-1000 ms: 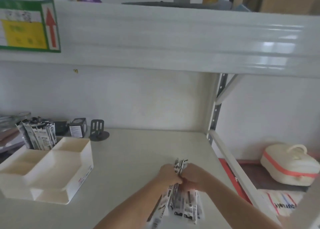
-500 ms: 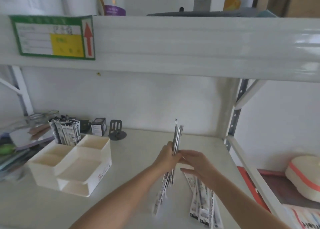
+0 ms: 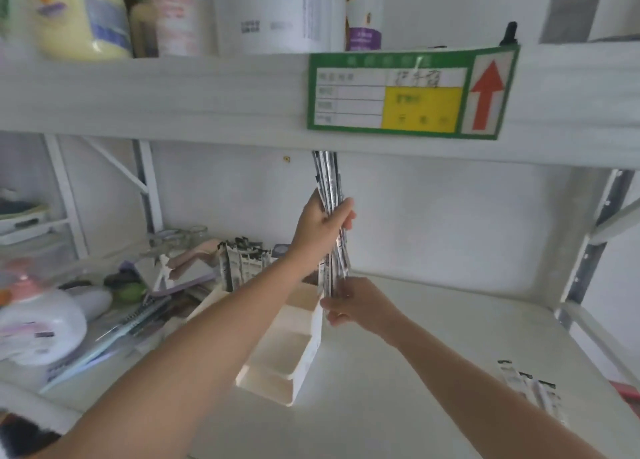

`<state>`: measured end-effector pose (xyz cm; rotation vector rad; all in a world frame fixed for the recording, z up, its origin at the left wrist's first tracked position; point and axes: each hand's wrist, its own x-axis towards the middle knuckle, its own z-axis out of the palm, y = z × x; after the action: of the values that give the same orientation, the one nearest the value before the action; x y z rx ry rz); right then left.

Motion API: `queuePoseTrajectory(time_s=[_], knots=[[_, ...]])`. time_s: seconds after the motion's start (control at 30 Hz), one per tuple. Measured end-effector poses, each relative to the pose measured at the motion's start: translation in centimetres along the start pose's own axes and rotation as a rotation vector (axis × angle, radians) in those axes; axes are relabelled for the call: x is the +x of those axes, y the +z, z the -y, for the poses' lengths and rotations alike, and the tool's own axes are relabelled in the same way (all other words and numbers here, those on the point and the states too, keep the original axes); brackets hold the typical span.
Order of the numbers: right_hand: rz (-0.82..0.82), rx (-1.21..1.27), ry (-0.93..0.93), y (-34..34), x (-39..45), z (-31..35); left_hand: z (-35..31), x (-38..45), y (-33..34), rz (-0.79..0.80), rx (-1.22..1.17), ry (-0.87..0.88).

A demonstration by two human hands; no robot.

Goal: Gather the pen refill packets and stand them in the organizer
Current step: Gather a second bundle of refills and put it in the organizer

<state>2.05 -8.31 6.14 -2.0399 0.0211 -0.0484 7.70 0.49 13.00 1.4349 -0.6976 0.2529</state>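
White shelf [image 3: 433, 320], two hands [image 3: 320, 226] gripping packet bundle [image 3: 329, 184]

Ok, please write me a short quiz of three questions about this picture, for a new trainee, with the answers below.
1. True or false: the bundle of refill packets is held upright in the air.
2. Which hand grips the bundle near its middle, and which touches its lower end?
3. Where do loose packets lie? A) inside the white organizer B) flat on the shelf, to the right C) on the upper shelf

Key
1. True.
2. The left hand grips near the middle; the right hand touches the lower end.
3. B.
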Motion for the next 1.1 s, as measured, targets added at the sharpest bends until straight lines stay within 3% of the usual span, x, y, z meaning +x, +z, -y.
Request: queuePoseTrajectory(time_s=[0.2,0.4,0.47,0.53,0.67,0.9,1.1], knots=[[-0.120,-0.098,0.047,4.1,6.0,2.4,2.8,2.6,-5.5,0.016,-0.025,-0.011],[-0.311,-0.467,0.154,5.6,6.5,2.1,7.1,3.1,-6.1,0.092,-0.176,-0.105],[-0.229,-0.522,0.219,5.6,6.2,1.7,7.9,2.8,-5.8,0.120,-0.194,-0.110],[-0.128,-0.511,0.264,5.0,6.0,0.9,9.0,2.1,-5.3,0.141,-0.166,-0.106],[-0.097,-0.332,0.219,3.3,4.8,0.4,10.5,0.5,-4.6,0.187,-0.041,-0.169],[-0.229,-0.342,0.099,3.9,4.6,1.3,10.2,0.1,-5.4,0.097,0.043,-0.141],[-0.249,-0.290,0.055,4.6,5.1,1.5,10.4,0.2,-5.7,0.081,0.074,-0.106]])
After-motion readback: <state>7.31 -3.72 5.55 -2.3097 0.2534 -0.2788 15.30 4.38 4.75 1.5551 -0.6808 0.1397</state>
